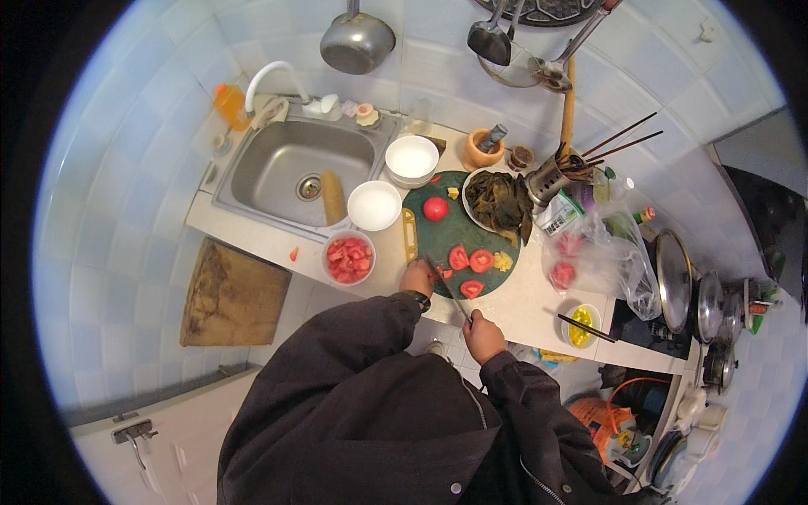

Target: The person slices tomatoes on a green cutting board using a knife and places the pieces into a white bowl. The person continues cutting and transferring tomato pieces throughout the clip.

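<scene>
In my right hand (483,338) is the handle of a kitchen knife (453,293), its blade slanting up and left over the near edge of a round green cutting board (420,237). My left hand (418,278), fingers curled, presses a tomato piece (440,270) beside the blade; the fingers hide most of it. Cut tomato pieces (481,260) lie right of the knife, near some chopped pale yellow bits (502,261). Farther back on the board rests a rounded tomato (435,208). A bowl of diced tomato (349,257) stands left of my left hand.
A plate of dark wilted leaves (499,199) overlaps the board's right side. White bowls (374,206) stand between board and sink (297,151). To the right are a plastic bag with tomatoes (587,252) and a bowl of yellow food (581,325) with chopsticks across it.
</scene>
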The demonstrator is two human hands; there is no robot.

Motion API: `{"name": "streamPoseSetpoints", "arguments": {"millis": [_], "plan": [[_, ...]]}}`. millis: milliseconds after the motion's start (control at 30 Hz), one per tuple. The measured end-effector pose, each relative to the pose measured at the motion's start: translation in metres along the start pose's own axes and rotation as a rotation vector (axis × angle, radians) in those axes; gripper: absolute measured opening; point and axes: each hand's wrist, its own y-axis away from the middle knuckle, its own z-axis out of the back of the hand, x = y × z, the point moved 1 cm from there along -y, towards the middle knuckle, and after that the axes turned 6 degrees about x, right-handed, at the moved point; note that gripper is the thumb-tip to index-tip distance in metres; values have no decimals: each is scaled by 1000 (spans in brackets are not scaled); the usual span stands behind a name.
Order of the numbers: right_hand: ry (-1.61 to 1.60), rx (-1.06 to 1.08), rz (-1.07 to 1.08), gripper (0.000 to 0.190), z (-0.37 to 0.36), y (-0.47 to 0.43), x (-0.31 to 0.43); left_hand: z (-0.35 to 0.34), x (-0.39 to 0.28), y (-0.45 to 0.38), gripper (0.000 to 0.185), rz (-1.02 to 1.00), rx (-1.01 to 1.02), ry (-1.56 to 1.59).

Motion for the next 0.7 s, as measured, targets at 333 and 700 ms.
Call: {"name": "streamPoseSetpoints", "arguments": {"millis": [333,700], "plan": [[5,85,-154,26,0,28,-21,-1,0,-4,12,46,20,-69],[-198,32,-238,30,-9,69,-38,3,-9,-5,34,6,53,-86]]}}
